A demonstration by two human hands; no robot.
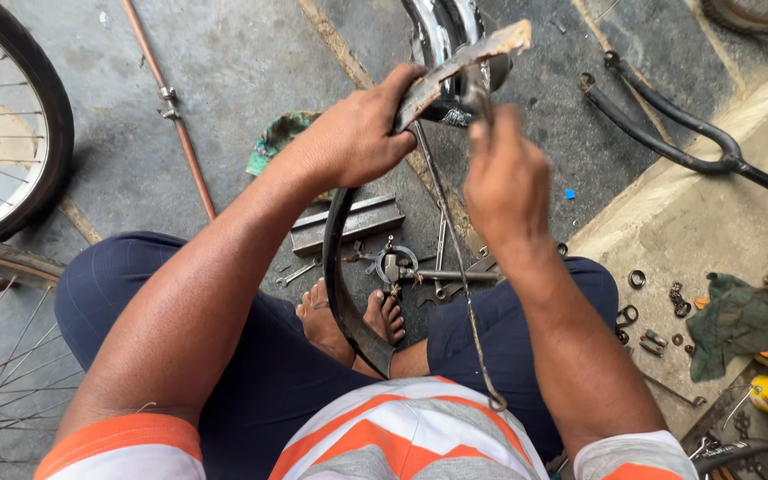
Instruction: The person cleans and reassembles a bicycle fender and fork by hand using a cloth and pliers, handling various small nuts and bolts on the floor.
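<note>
Gripping mudguard (348, 293) top | left hand (357, 133) | right hand (504, 182) beside

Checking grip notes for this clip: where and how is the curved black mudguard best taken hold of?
Grip the mudguard near its upper end, as the left hand does, wrapping across its narrow width from the left. The strip is long and curved, its lower end rests by the feet, and the right hand occupies the stay side.

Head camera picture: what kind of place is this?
Probably a bicycle repair spot on a concrete floor. Spoked wheels lie about, spanners and small parts are scattered, and the left hand and right hand hold a black mudguard.
</note>
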